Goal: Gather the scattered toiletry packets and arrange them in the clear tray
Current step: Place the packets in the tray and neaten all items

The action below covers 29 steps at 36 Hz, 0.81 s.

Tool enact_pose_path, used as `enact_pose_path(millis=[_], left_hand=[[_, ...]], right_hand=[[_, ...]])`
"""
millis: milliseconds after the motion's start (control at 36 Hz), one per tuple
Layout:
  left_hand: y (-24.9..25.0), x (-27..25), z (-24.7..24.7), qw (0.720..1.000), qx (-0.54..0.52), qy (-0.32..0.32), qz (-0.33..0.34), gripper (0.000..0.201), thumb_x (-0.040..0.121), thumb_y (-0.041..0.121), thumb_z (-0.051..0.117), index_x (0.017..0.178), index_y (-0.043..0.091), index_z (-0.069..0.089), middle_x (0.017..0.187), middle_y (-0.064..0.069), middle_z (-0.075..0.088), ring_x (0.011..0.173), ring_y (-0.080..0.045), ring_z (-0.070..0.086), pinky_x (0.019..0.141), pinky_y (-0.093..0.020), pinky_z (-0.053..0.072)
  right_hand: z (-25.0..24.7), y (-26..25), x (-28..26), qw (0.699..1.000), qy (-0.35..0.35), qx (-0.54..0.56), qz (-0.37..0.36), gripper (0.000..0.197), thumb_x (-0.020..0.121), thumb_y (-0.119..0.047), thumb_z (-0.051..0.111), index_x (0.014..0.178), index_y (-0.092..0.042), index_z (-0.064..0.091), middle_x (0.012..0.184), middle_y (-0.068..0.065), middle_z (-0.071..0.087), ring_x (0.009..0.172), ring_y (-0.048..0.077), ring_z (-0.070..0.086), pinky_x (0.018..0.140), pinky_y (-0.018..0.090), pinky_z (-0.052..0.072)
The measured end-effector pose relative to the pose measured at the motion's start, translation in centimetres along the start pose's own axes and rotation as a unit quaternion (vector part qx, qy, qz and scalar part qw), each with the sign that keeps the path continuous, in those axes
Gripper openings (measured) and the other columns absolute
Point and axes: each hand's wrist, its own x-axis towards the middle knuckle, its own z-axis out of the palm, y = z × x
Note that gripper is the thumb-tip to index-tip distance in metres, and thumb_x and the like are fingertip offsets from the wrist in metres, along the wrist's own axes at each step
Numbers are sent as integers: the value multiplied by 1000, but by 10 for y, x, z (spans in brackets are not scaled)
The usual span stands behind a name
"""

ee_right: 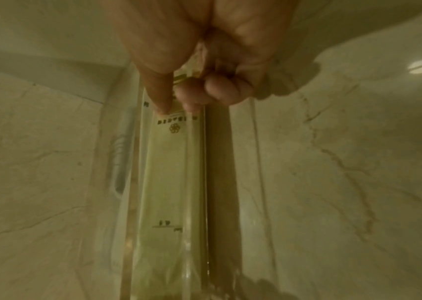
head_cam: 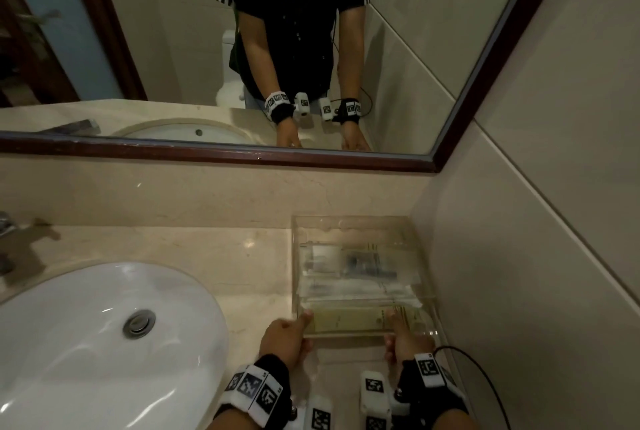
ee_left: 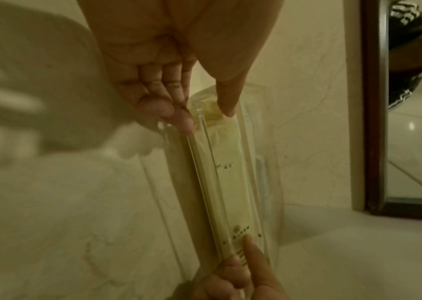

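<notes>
The clear tray stands on the marble counter in the right corner by the wall. A long cream packet lies inside along its near wall, with several pale packets stacked behind it. My left hand pinches the near wall's left end, thumb inside on the packet's end, fingers curled outside. My right hand does the same at the right end. The left wrist view shows my left hand over the cream packet. In the right wrist view my right hand has its thumb on the cream packet.
A white sink basin fills the counter's left side, with a chrome tap behind it. A framed mirror hangs above the backsplash. The tiled wall closes the right side, and a black cable loops off my right wrist.
</notes>
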Motion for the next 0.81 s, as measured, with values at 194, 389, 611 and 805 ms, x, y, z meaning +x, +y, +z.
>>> enact_pose_path(millis=[194, 389, 611, 805], left_hand=[[-1, 17, 5, 977, -208, 2, -39, 22, 90, 12, 61, 82, 9, 41, 43, -4, 48, 48, -21, 54, 40, -23, 46], [8, 23, 7, 967, -252, 0, -35, 21, 92, 5, 53, 105, 9, 38, 65, -12, 51, 57, -22, 56, 43, -25, 47], [7, 26, 9, 970, -242, -9, -31, 23, 91, 6, 54, 106, 11, 38, 73, -13, 56, 58, -20, 57, 50, -26, 48], [9, 22, 10, 968, -252, -12, -17, 34, 88, 3, 62, 98, 16, 32, 70, -10, 53, 53, -18, 47, 48, -26, 38]], right_hand=[[7, -7, 0, 996, -15, 90, -23, 22, 88, -1, 56, 66, 2, 53, 36, 6, 54, 28, 12, 51, 31, 19, 41], [12, -18, -3, 986, -51, 156, -16, 17, 95, 1, 40, 93, -6, 54, 70, 16, 57, 38, 13, 61, 35, 20, 48], [13, -23, -6, 983, -79, 163, -29, 10, 96, -5, 43, 101, -5, 51, 67, 15, 54, 63, 26, 59, 49, 29, 49], [13, -22, -4, 979, -72, 190, -15, 10, 95, -5, 48, 105, -4, 49, 72, 18, 56, 52, 25, 62, 34, 21, 49]])
